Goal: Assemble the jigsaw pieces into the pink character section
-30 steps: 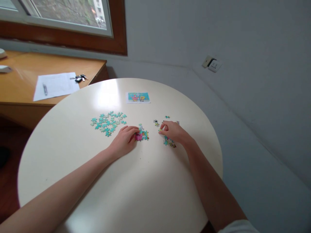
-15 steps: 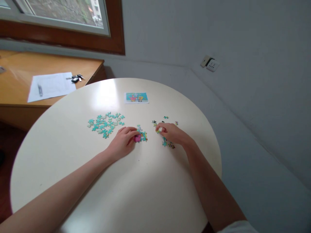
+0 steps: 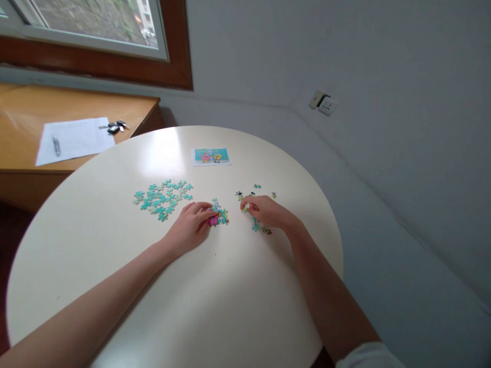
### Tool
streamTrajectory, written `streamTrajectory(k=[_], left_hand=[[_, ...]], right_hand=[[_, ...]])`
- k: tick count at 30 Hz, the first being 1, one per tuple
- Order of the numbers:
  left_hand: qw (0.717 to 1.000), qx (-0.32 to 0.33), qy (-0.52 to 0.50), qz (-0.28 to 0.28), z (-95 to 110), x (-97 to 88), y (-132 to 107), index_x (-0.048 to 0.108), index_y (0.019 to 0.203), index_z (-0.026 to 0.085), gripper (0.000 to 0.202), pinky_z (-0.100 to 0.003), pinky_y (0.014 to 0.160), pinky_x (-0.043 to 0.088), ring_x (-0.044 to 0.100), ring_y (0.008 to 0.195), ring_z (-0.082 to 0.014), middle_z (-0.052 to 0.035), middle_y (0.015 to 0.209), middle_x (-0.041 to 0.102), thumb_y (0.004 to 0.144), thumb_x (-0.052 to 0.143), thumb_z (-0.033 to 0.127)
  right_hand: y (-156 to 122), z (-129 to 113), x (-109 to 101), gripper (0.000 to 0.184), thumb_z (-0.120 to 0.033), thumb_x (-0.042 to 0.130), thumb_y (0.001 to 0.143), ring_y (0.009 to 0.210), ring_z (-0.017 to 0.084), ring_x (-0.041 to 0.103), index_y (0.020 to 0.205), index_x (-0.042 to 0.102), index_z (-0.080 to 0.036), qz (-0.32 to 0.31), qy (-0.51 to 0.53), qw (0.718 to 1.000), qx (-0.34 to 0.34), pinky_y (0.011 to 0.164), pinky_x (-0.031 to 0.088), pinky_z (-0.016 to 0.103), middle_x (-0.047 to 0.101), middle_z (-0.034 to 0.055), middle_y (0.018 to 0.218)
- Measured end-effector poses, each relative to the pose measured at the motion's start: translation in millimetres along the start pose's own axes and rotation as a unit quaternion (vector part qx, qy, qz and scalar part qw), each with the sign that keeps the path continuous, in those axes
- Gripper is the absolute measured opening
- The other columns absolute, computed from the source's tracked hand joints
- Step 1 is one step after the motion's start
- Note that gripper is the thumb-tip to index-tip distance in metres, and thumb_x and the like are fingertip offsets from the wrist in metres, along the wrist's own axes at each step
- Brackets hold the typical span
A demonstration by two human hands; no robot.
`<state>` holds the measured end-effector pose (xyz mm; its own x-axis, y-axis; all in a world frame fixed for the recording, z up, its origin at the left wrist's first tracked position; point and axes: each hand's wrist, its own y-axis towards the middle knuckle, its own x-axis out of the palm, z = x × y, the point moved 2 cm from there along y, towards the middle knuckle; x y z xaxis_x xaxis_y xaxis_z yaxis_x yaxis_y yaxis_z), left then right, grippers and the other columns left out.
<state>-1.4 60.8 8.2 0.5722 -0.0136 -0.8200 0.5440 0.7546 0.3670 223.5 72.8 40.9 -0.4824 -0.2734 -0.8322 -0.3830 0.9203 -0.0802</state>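
Observation:
A small joined section of jigsaw puzzle (image 3: 221, 216), pink, teal and yellow, lies flat near the middle of the table. My left hand (image 3: 192, 224) grips its left edge, with thumb and fingertips pressed on it. Just to the right, my right hand (image 3: 264, 210) pinches a small yellowish puzzle piece (image 3: 244, 208) close above the tabletop. Around that hand lie several loose pieces, among them a teal piece (image 3: 255, 225) and a dark brownish piece (image 3: 266, 230). The hand partly covers some of them.
Many teal puzzle pieces (image 3: 163, 198) are spread left of my left hand. Behind the joined section lies a picture card (image 3: 210, 157) with cartoon figures. The round white table (image 3: 199, 306) stands beside a wooden desk (image 3: 23, 110) holding paper (image 3: 74, 140), a pen and keys (image 3: 115, 127).
The whole view has shifted slightly, so things sit a little further left. Both hands keep nearly the same place, the right one still pinching its piece.

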Motion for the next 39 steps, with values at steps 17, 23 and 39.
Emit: streamTrajectory(k=[17,23,39], left_hand=[[0.999,0.03,0.009,0.014,-6.8,4.0,-1.3,0.068,0.101,0.017,0.033,-0.044,0.09,0.047,0.058,0.098,-0.0241,-0.0122,0.107,0.059,0.082,0.042,0.016],[0.999,0.029,0.012,0.013,-7.2,4.7,-2.0,0.068,0.102,0.018,0.032,-0.044,0.091,0.046,0.058,0.098,-0.0235,-0.0118,0.107,0.059,0.083,0.042,0.018],[1.0,0.005,0.005,-0.001,-3.4,3.1,-0.8,0.064,0.102,0.018,0.03,-0.044,0.093,0.044,0.056,0.1,-0.0232,-0.0108,0.107,0.059,0.084,0.04,0.02]], right_hand=[[-20.1,14.1,-26.1,0.007,-0.019,0.064,0.064,0.056,0.008,0.05,0.066,0.06,-0.013,-0.201,0.015,0.977,0.074,0.051,0.033,0.018,0.059,-0.0013,0.061],[-21.3,5.2,-23.5,0.018,-0.014,0.069,0.061,0.06,0.009,0.05,0.078,0.063,-0.013,-0.245,-0.039,0.963,0.109,0.052,0.034,0.019,0.06,-0.001,0.068],[-7.7,13.2,-18.1,0.012,-0.012,0.064,0.067,0.058,0.009,0.054,0.078,0.067,-0.013,-0.054,-0.045,0.99,0.125,0.058,0.036,0.019,0.065,0.0006,0.068]])
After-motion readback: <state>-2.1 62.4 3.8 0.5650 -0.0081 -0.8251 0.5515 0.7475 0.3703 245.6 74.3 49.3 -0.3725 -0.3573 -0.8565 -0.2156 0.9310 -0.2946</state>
